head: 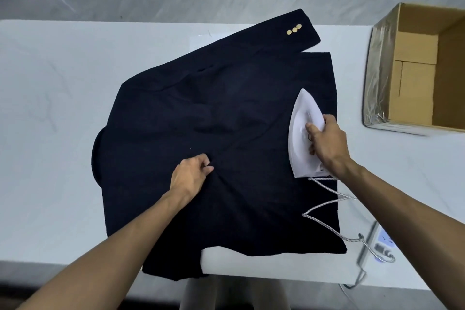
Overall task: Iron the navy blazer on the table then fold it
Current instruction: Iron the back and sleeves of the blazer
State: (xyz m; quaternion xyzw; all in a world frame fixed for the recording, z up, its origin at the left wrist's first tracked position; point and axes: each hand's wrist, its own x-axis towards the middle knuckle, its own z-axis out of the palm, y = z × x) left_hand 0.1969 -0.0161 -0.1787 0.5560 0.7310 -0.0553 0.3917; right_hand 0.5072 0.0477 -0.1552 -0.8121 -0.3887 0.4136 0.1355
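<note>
Box [412, 68] far right; cord [324, 202] nr edge.

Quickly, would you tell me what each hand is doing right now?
Left hand: pinching the navy blazer.
Right hand: gripping the white iron.

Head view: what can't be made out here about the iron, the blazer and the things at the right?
All in the head view:
Handle and dial of the iron: covered by the right hand gripping it.
Underside of the navy blazer: hidden against the table.
Far side of the cardboard box: cut off by the right frame edge.
Sockets and plug of the power strip: blurred, unreadable.
</note>
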